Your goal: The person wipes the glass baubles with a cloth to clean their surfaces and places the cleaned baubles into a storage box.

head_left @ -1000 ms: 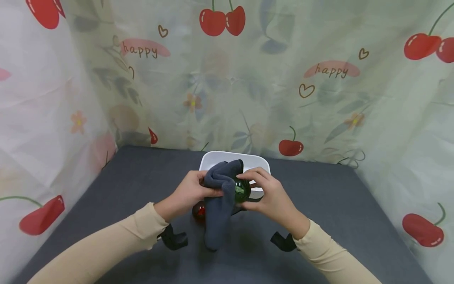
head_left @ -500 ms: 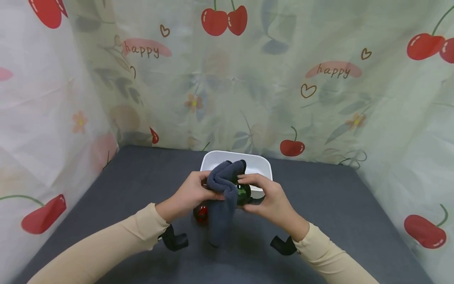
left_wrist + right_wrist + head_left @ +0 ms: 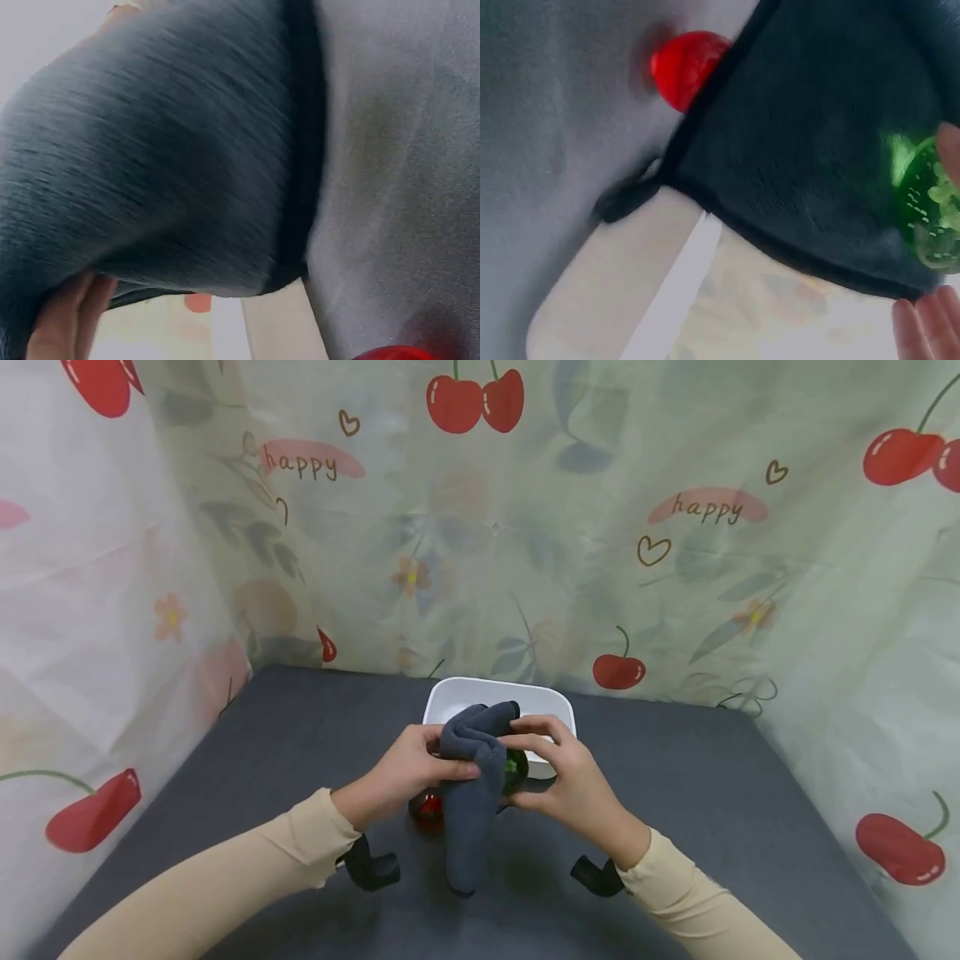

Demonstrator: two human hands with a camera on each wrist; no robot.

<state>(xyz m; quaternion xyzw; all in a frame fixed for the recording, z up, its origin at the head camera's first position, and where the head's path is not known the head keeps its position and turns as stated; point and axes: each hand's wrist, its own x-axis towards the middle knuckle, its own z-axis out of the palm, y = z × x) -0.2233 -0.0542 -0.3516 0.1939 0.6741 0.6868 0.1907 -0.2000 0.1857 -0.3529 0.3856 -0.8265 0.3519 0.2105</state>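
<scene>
My left hand (image 3: 416, 770) grips a dark grey cloth (image 3: 471, 827) with black edging, which hangs down in front of the white container. In the right hand (image 3: 564, 772), between thumb and fingers, is a round see-through green glass-like object (image 3: 934, 206) with a raised flower pattern. The cloth lies against its left side and hides part of it in the head view. Close up in the left wrist view, the cloth (image 3: 165, 150) covers most of the scene. A round see-through red object (image 3: 686, 67) rests on the table, partly behind the cloth.
A white rectangular container (image 3: 450, 693) stands behind the hands on the dark grey table (image 3: 322, 718). Beside it in the right wrist view lies a small black object (image 3: 626, 196), unclear in kind. Patterned curtains (image 3: 480, 568) close off the back and sides.
The cloth shifts slightly and its hanging end sways rightward. The fingers of my right hand move over the green object, which the cloth covers more. Both hands keep hold.
</scene>
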